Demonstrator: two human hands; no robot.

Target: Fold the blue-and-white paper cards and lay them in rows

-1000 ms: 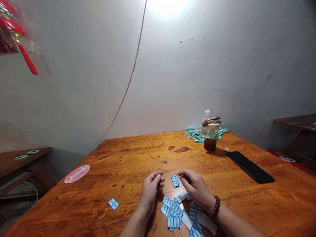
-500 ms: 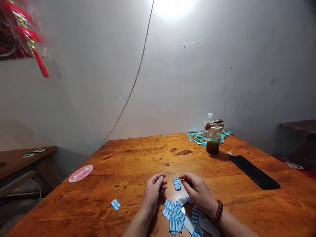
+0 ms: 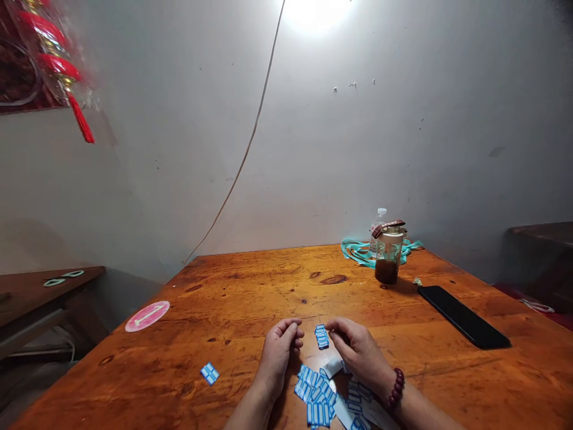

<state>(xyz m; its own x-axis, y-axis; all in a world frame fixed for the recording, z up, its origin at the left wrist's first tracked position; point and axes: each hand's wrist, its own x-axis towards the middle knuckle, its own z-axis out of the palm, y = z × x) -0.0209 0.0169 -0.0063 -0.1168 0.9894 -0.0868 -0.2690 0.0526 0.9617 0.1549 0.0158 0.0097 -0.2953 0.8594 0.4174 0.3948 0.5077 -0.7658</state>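
Hardly anything shifts: the blue-bordered label stack [image 3: 321, 337] still lies undisturbed at lower center, between left hand [image 3: 278, 351] and right hand [image 3: 358, 349]. Both curl loosely; I can't tell whether either grips anything.

Black phone [image 3: 463, 316], drink bottle [image 3: 387, 257], teal straps [image 3: 356, 252], pink sticker [image 3: 147, 316]

My left fingers [image 3: 286, 323] have wide room to slide ahead over the bench [image 3: 250, 292]. Between them and my right fingers [image 3: 341, 325] a little blue stack [image 3: 321, 337] is in the way — and a messy pile [image 3: 314, 389] fills the gap nearer me. Farther right, the phone [image 3: 464, 316] and jar [image 3: 388, 254] block the way.
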